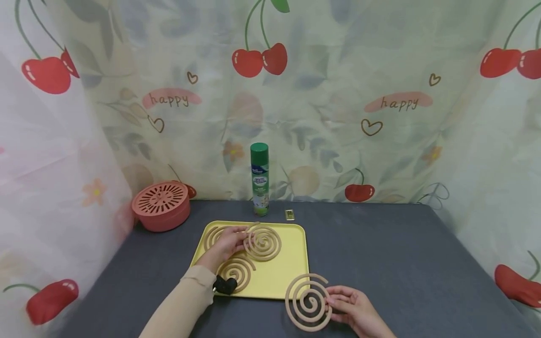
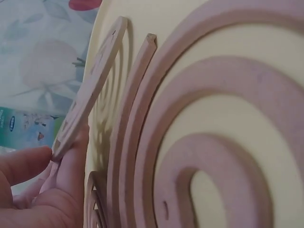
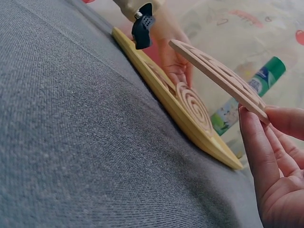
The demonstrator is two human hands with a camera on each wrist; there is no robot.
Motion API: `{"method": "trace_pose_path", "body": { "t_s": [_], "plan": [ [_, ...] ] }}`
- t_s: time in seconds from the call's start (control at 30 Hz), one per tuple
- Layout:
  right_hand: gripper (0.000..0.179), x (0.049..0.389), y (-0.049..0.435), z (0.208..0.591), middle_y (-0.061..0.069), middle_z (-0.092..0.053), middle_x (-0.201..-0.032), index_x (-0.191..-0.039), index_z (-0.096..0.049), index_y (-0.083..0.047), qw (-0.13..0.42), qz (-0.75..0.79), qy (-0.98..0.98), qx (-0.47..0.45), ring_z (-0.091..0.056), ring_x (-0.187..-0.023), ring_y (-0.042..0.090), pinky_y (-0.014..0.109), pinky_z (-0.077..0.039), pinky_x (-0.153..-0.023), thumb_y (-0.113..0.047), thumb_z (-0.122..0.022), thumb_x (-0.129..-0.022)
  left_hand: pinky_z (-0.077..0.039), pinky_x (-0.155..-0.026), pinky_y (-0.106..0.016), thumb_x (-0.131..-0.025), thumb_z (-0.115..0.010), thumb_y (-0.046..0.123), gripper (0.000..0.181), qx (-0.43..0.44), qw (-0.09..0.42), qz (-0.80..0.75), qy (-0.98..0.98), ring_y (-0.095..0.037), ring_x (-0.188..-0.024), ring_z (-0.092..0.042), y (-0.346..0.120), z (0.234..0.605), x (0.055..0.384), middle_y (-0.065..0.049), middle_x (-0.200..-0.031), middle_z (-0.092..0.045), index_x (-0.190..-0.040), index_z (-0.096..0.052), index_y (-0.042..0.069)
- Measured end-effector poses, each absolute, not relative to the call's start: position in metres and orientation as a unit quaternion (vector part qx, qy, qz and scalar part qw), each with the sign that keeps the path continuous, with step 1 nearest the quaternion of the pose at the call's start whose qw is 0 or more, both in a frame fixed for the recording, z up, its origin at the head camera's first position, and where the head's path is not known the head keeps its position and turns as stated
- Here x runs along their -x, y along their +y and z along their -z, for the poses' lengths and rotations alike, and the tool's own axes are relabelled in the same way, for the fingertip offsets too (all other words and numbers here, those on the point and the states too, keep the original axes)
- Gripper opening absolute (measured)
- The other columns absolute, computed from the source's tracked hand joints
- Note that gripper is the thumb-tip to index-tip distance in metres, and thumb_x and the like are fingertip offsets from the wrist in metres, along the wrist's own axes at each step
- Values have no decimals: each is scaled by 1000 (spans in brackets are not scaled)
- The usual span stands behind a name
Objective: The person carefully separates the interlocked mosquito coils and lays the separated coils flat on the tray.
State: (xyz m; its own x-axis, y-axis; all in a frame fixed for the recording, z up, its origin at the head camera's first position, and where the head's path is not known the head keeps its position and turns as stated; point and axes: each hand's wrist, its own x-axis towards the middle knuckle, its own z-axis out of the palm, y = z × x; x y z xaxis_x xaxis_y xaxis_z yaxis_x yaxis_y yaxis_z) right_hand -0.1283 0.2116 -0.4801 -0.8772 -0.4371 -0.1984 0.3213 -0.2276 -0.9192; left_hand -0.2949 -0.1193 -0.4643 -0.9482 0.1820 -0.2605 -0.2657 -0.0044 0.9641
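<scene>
My left hand (image 1: 228, 244) pinches a tan mosquito coil (image 1: 262, 241) by its left edge over the yellow tray (image 1: 291, 258). In the left wrist view this coil (image 2: 90, 90) tilts up, thumb and fingers at its lower end. Two more coils lie on the tray: one lower left (image 1: 234, 273), partly behind my wrist, and one upper left (image 1: 209, 237), partly covered by my hand. At the tray's near right corner my right hand (image 1: 357, 307) holds another coil (image 1: 312, 304) between thumb and fingers. The right wrist view shows that coil (image 3: 216, 76) raised above the table.
A green spray can (image 1: 259, 180) stands behind the tray, with a small gold packet (image 1: 289, 215) to its right. At the back left sits a round pink slotted box (image 1: 161, 206). Patterned curtains (image 1: 321, 117) enclose the dark table (image 1: 372, 249) at the back and sides.
</scene>
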Motion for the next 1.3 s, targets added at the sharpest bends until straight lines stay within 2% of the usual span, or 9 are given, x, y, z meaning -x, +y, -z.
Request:
{"method": "trace_pose_path", "body": {
  "t_s": [0.13,0.3,0.43,0.6,0.77,0.93,0.97,1.0,1.3],
  "plan": [
    [16,129,213,482,-5,-70,-94,-107,-62,-10,244,783,570,48,-66,-89,7,26,-56,-77,-8,-54,-93,-54,-78,-28,-95,-40,-4,44,35,148,-694,703,-22,-98,-62,-117,468,300,-32,-126,-51,-137,-32,-14],
    [16,129,214,482,-5,-69,-94,-106,-63,-11,246,786,565,54,-66,-88,6,26,-56,-77,-7,-53,-93,-53,-81,-32,-91,-49,-4,48,-23,141,-716,683,-18,-96,-61,-131,504,325,-23,-121,-57,-136,-37,-10],
    [17,129,214,481,-4,-70,-94,-107,-62,-9,246,787,564,54,-66,-88,6,25,-56,-76,-7,-54,-93,-52,-88,-35,-90,-53,-1,48,-42,136,-726,673,-20,-101,-61,-135,516,335,-25,-124,-55,-135,-38,-13],
    [18,129,213,481,-5,-70,-93,-109,-60,-6,241,784,570,47,-66,-88,6,25,-56,-76,-7,-55,-92,-42,-102,-40,-92,-42,-6,45,1,116,-711,693,-33,-121,-49,-122,477,305,-36,-136,-39,-134,-32,-19],
    [18,129,212,480,-4,-69,-92,-109,-60,-5,239,781,575,39,-65,-87,6,25,-56,-76,-7,-55,-92,-28,-112,-46,-92,-34,-11,44,-1,124,-722,680,-42,-133,-28,-117,451,286,-38,-140,-27,-134,-26,-22],
    [19,129,211,479,-4,-69,-93,-111,-58,-3,237,780,577,46,-65,-88,6,26,-56,-76,-8,-54,-93,-28,-111,-46,-91,-38,-8,44,6,112,-715,690,-39,-133,-33,-120,465,295,-34,-139,-34,-134,-35,-18],
    [19,129,210,479,-4,-69,-93,-111,-57,-3,236,779,579,47,-65,-89,7,26,-56,-76,-8,-54,-93,-34,-110,-41,-91,-45,-4,42,-20,111,-726,678,-34,-130,-41,-126,483,307,-29,-137,-42,-132,-42,-13],
    [19,129,210,478,-4,-69,-93,-111,-57,-3,237,778,581,46,-65,-88,7,25,-56,-76,-8,-55,-93,-34,-110,-41,-91,-45,-4,42,-19,111,-725,679,-32,-130,-41,-127,483,308,-27,-137,-44,-131,-45,-12],
    [18,133,208,478,-3,-70,-92,-108,-59,-5,240,771,588,41,-66,-88,7,23,-56,-75,-9,-59,-90,-31,-111,-41,-90,-48,-3,43,-37,120,-726,676,-29,-135,-35,-135,497,320,-22,-140,-44,-132,-47,-7]
  ]
}}
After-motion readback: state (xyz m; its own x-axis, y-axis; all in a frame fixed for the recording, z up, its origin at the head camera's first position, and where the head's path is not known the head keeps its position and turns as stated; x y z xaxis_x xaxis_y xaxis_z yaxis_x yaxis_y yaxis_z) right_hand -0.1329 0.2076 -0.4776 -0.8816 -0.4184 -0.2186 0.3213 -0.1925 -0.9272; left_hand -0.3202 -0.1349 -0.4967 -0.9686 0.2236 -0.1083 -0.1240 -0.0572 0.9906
